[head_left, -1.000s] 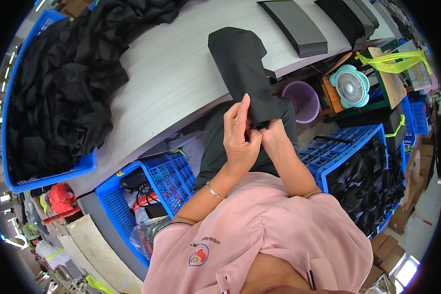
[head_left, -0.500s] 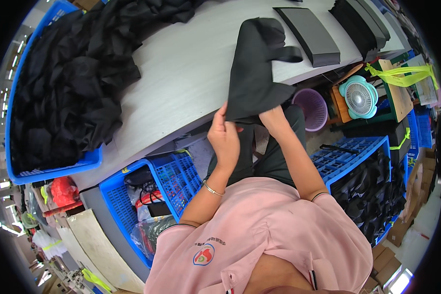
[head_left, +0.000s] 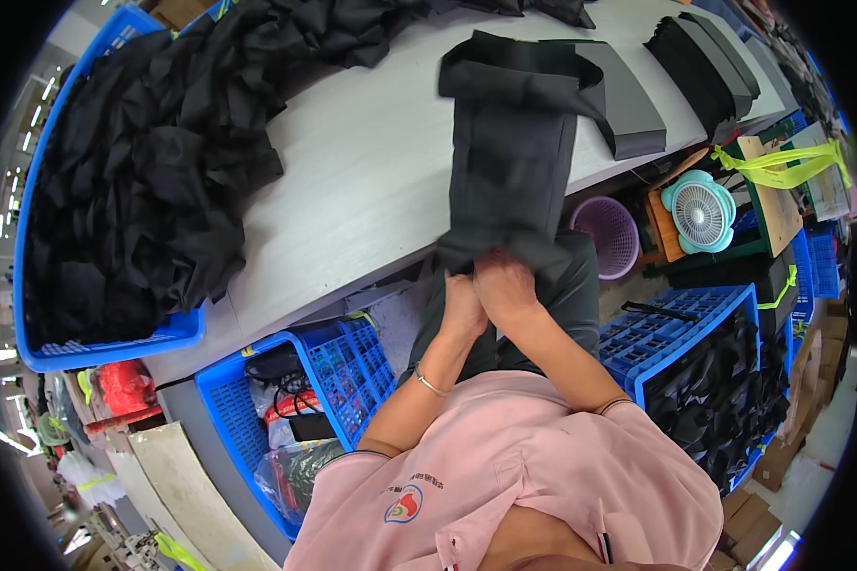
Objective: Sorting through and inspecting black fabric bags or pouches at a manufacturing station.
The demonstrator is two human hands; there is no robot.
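A black fabric piece (head_left: 509,162) stretches from my lap out over the edge of the table. It has a long flat panel, a wide fold at its far end and gathered cloth at its near end. My left hand (head_left: 463,303) and my right hand (head_left: 505,288) are side by side, touching, closed on that gathered near end. Cloth covers most of the fingertips. On the table beyond the piece's right side lies a stack of flat dark grey panels (head_left: 628,114), partly overlapped by the fabric.
A blue crate (head_left: 176,333) heaped with black cloth (head_left: 152,181) stands on the table (head_left: 343,162) at left. Another stack of dark panels (head_left: 700,71) lies farther right. Blue crates (head_left: 348,366) flank my legs. A purple basket (head_left: 607,236) and a teal fan (head_left: 701,211) are at right.
My left hand has moved right and down to meet my right hand, which came down and left. The fabric has straightened from a slanted, folded shape into a long panel.
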